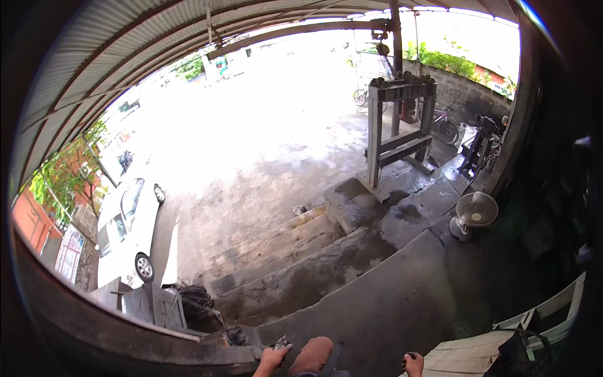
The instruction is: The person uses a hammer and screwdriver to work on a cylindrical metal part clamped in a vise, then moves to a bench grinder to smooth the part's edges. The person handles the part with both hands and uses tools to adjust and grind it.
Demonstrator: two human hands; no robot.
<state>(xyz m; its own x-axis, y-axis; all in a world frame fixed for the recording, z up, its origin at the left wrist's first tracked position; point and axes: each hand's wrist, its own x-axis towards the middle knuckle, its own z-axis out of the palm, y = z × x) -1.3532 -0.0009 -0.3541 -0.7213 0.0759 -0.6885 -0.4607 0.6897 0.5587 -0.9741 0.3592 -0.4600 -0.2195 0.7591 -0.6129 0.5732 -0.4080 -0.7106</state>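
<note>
At the lower edge my left hand [270, 357] is closed on a small dark-and-silver object [281, 344], too small to make out exactly, just beside my bent knee [314, 355]. A little left of it, on the ledge [213, 352], lies a small dark lump [235, 336]. My right hand [412, 362] is curled closed near a pale wooden board [458, 355] at the lower right; whatever it might hold is hidden.
Concrete steps [282, 257] lead to a sunlit yard with a white car [125, 232]. A steel press frame [374, 138], bicycles [447, 131] and a standing fan [476, 209] are on the right. Black coiled material [196, 301] lies at lower left.
</note>
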